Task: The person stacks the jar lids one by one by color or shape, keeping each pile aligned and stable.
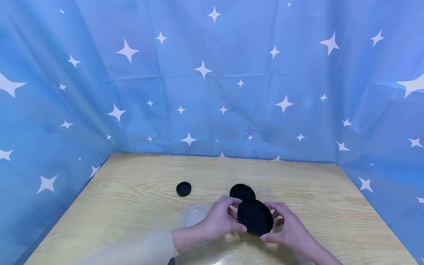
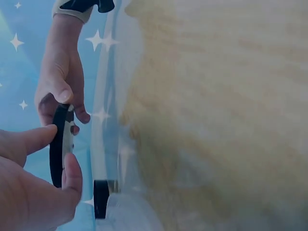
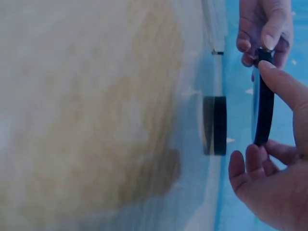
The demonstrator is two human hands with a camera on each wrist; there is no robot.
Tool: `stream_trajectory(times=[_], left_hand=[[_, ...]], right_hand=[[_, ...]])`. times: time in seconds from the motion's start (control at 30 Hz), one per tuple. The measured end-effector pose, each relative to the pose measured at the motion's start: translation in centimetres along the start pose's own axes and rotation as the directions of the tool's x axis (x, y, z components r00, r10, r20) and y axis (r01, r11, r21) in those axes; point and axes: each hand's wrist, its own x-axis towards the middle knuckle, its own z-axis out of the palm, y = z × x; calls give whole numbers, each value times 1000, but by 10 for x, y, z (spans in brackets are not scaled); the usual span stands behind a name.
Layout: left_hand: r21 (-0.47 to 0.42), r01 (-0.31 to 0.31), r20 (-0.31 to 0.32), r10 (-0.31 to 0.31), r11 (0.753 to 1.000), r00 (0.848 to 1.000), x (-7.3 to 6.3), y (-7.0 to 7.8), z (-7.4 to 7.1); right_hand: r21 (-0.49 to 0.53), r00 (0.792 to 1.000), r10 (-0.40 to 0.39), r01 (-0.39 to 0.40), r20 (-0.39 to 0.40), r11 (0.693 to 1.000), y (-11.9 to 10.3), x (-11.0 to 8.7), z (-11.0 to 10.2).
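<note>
Left to right, head view.

Lower left: a pale sleeve (image 1: 142,248) ran in along the left forearm over the wood-grain table (image 1: 139,173).

Left of centre: small black round lid (image 1: 183,188), count one, flat on the table, apart from the hands. Resting flat, it presumably needed no support.

Just below it: clear round container (image 1: 190,217), partly hidden by the left wrist; one made out. Further clear shapes at the bottom edge were too faint to count.

Lower centre: left hand (image 1: 218,221), thumb and fingers pinching the left rim of the largest black lid (image 1: 255,218).

Behind that lid: medium black round lid (image 1: 242,190), one, on the table, its lower edge covered by the held lid in this view. Right wrist view showed a gap between the two.

The largest lid, one, was held off the table right of centre, tilted with its broad face to the head camera. Right hand (image 1: 288,228) pinched the opposite rim. Judgement: gripping from both sides steadied it and left the face uncovered.

Count: three black lids, two hands, both clamped on the same lid, apart from each other.
</note>
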Motion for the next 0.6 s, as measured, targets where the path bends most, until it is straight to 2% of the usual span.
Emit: stream_trajectory(times=[0.3,0.4,0.6], left_hand=[[-51,16,-28,-17,999,999,-21,-7,9],[-25,5,-49,-6,1000,999,-25,-10,13],[89,11,-67,-5,996,998,-28,-17,18]], right_hand=[[-11,995,23,-22,95,1000,0,-8,4],[-33,992,39,-35,119,999,1,-9,5],[-41,988,66,-61,143,997,4,-10,9]])
